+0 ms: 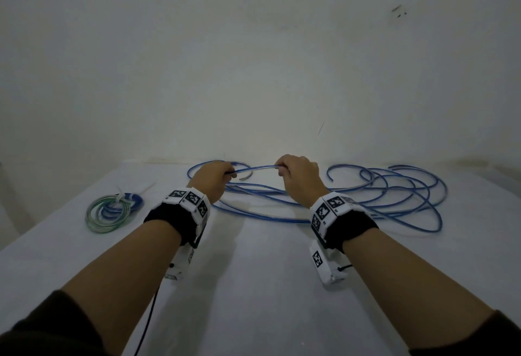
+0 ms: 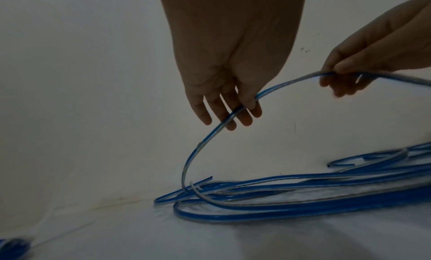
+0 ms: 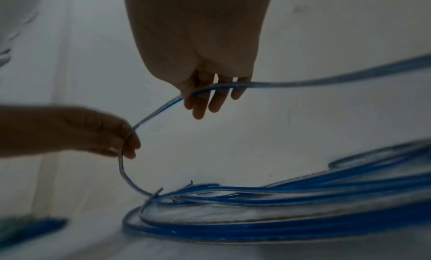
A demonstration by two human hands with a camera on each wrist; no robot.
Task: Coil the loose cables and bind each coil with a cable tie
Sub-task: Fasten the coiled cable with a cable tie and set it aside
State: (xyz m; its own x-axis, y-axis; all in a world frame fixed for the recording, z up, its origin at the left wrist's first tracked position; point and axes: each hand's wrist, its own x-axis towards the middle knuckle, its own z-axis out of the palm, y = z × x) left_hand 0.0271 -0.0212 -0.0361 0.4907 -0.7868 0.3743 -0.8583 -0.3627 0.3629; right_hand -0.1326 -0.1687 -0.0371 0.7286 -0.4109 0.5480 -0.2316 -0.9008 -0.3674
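A long blue-and-clear cable [image 1: 389, 194] sprawls in loose loops over the far half of the white table [image 1: 253, 285]. My left hand [image 1: 217, 176] pinches one raised strand of it [image 2: 235, 112] between thumb and fingers. My right hand [image 1: 293, 172] pinches the same strand [image 3: 210, 88] a short way to the right. The strand arches between both hands [image 1: 253, 169] above the pile. At far left lie a green coil [image 1: 105, 214] and a small blue coil [image 1: 132, 200], bound together by a white cable tie [image 1: 121, 197].
A pale wall [image 1: 253, 59] rises just behind the table's far edge. One white cable tie [image 1: 148, 187] lies loose beside the bound coils. A black lead [image 1: 146, 324] hangs from my left wrist unit near the front of the table.
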